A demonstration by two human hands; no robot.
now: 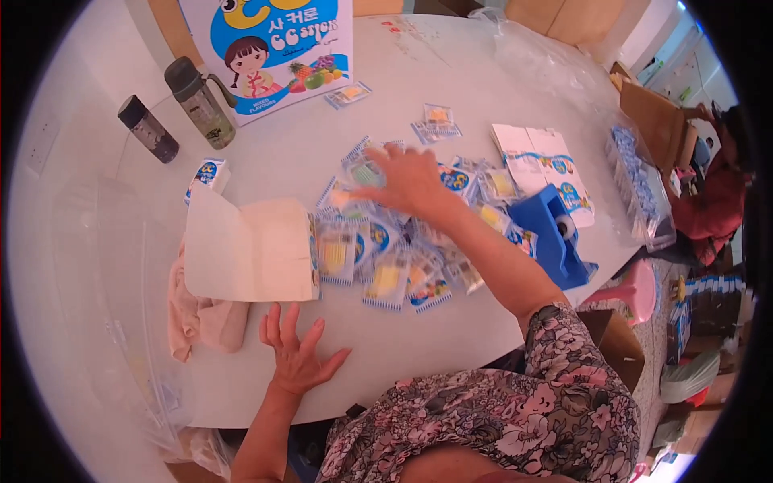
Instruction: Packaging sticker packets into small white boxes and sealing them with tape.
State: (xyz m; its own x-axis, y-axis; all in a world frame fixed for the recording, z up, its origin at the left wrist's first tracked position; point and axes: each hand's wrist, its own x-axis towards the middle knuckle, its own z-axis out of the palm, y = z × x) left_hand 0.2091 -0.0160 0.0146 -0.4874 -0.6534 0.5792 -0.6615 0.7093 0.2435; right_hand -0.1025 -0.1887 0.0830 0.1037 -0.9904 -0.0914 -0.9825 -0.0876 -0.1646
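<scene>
My left hand (296, 352) rests over the near side of the table, fingers spread and holding nothing. Its fingertips are close to the lower edge of an open cardboard box (262, 249), pale inside, with a raised flap on its left. My right hand (407, 179) stretches across a loose pile of small clear snack packets (386, 282) with blue print and yellow or orange contents. Its fingers are apart over the far left of the pile, and nothing shows gripped in them. Whether the fingertips touch a packet I cannot tell.
A blue tape dispenser (551, 237) and flattened printed cartons (543, 165) lie right of the pile. Two bottles (201, 105) and a large printed box (278, 56) stand at the back left. Pink cloth (217, 322) lies partly under the open box. A person (717, 185) is at far right.
</scene>
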